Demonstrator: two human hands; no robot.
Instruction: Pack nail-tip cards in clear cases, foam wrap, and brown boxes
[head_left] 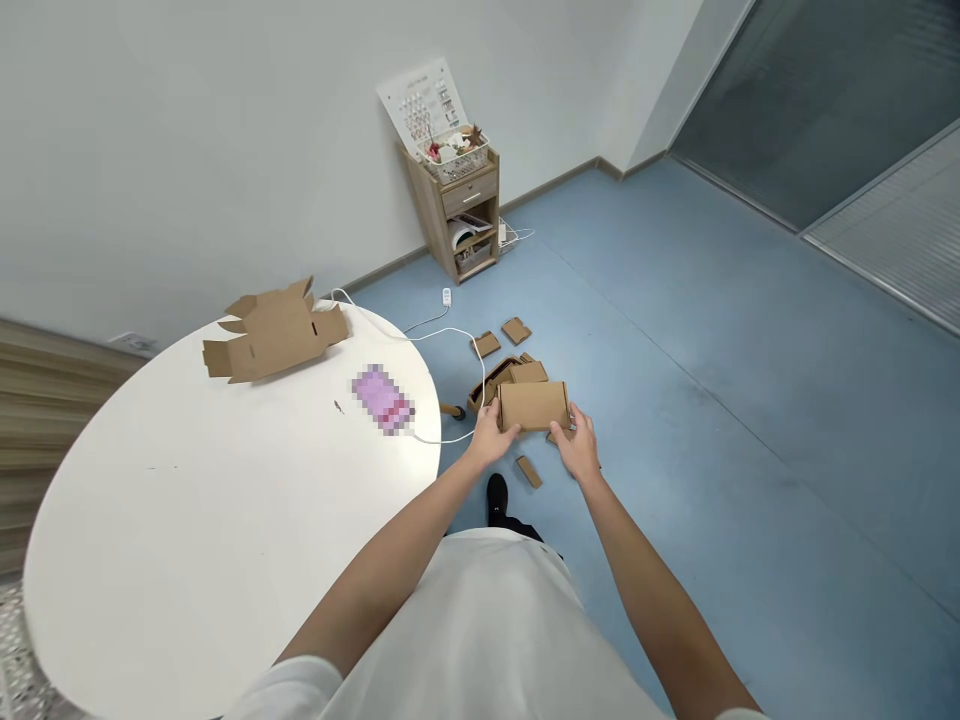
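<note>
Cardboard (277,335), opened out with its flaps spread, lies toward the far edge of the round white table (225,520), probably because so wide a piece needs room. To its right, a pixelated purple item (382,398) rests near the table's right edge. A white cable (442,442) seems to run from it and loops out past the edge, so perhaps it sits there to suit the cable's reach. Beyond, a wooden cabinet (427,205) stands by the wall, carrying a white basket (452,168).

Next, an open carton (475,398) sits on the blue floor (675,480), small brown pieces scattered near it, likely put down there to spare the tabletop.

The left hand (491,438) has its fingers wrapped round the left end of a brown box (533,405), thumb at the near edge. That box is held between both hands, right of the table and apparently above the floor, partly hiding the carton. The right hand (579,450) grasps the opposite end likewise. Gripping both short ends probably keeps it level and leaves its broad top uncovered. Farther right is a glass partition (780,100).
</note>
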